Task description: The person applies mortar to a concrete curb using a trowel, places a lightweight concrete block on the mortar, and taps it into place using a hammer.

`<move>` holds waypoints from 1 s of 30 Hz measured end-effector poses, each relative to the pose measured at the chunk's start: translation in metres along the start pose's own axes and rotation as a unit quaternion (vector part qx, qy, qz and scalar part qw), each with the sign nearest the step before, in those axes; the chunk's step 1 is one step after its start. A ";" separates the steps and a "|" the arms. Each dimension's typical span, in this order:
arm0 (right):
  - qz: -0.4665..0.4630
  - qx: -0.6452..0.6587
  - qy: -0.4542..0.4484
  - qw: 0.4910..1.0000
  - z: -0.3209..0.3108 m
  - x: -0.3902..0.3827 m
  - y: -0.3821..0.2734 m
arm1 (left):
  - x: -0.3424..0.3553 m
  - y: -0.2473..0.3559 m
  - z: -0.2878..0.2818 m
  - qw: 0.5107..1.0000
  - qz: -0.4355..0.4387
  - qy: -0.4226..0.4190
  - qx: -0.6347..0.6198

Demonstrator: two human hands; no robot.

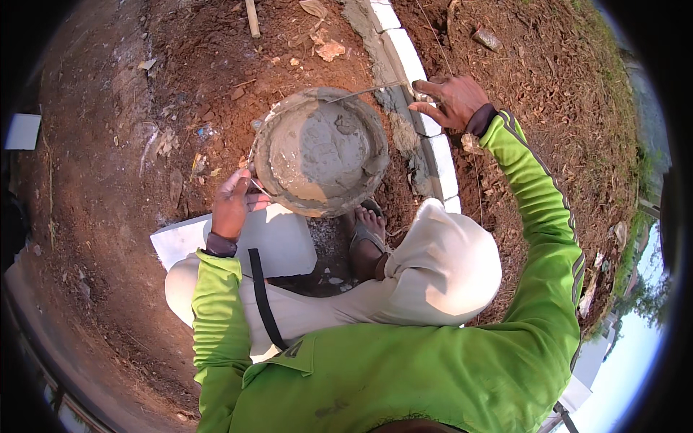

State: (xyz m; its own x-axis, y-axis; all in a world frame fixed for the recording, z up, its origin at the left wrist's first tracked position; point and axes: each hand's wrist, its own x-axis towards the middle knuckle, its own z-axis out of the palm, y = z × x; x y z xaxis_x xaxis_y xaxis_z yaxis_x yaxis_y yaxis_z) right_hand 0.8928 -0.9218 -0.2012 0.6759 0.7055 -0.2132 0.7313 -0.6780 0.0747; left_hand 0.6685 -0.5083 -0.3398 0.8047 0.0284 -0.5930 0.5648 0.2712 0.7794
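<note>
Mortar pan (320, 153), round and shallow, sits on red soil (144, 144) just above frame centre; grey wet mortar (317, 148) fills its bowl and smears its rim. Left hand (232, 204), at 8 o'clock of the pan, touches the rim, fingers curled around a thin tool whose kind cannot be told. Right hand (453, 99), at 2 o'clock of the pan, rests on a white block (427, 124) of the kerb row (404, 54), fingers spread and bent, holding nothing that can be seen. The row runs from 12 o'clock down toward centre, grey mortar along its left side. A thin rod (364, 91) lies across the pan's upper rim toward the right hand. White slab (278, 238) lies at 6 o'clock of the pan, under the left wrist. Sandalled foot (367, 238) stands just beside the pan's lower edge. Green sleeves (538, 216) and pale trousers (440, 270) fill the lower frame. Dry grass litter (570, 94) covers ground at 2 o'clock.
</note>
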 end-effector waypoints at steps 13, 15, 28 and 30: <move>0.269 0.439 -0.093 0.852 0.096 -0.172 -0.147 | -0.004 0.000 0.031 0.993 -0.078 0.030 -0.083; 0.264 0.472 -0.106 0.834 0.096 -0.170 -0.166 | -0.005 0.000 0.029 0.994 -0.071 0.025 -0.076; 0.136 0.383 0.190 0.894 0.104 -0.089 -0.044 | -0.001 -0.003 0.036 0.997 -0.049 0.032 -0.041; 0.150 0.455 0.144 0.866 0.107 -0.067 -0.027 | -0.001 -0.004 0.037 0.997 -0.048 0.045 -0.037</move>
State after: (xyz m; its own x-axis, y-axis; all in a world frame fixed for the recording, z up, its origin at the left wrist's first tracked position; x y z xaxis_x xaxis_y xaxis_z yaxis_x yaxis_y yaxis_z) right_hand 0.8181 -0.9724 -0.2935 0.9137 0.4026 -0.0560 0.2316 -0.6288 -0.7423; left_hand 0.6718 -0.5451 -0.3347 0.7259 0.0840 -0.6826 0.6209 0.3470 0.7029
